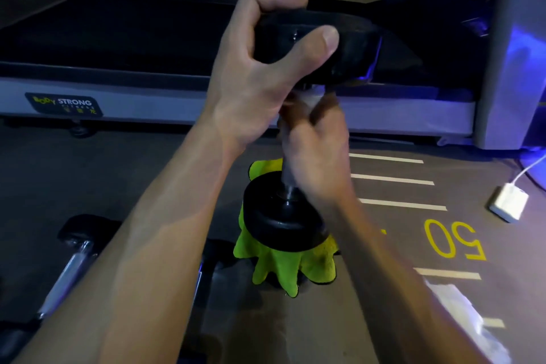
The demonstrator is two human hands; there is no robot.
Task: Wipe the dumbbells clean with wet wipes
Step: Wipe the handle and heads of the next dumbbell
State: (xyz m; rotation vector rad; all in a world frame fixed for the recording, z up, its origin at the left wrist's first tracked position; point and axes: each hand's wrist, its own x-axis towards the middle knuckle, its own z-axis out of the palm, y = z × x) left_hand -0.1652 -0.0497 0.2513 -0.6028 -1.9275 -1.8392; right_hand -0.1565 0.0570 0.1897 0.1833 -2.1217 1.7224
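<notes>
**Listener:** Where is the dumbbell right now?

**Operator:** I see the dumbbell (291,139) standing nearly upright in front of me, its lower weight (282,216) over a green cloth (283,263) on the floor. My left hand (266,68) grips the upper weight (334,47), thumb over its face, fingers (277,3) curled over the far rim. My right hand (317,151) is wrapped round the metal handle (288,186), with what looks like a pale wet wipe (310,97) showing above the knuckles. That hand is blurred.

**Listener:** How would you do this wipe well?

**Operator:** I'd judge the left hand should hold the top steady so the dumbbell cannot tip off the cloth. The right should keep the wipe closed all round the bar and run its full length, twisting.

**Listener:** Anything nearby?

**Operator:** More dumbbells (74,263) lie at lower left, a treadmill (118,94) stands beyond, and a white charger (509,201) sits at right.
</notes>
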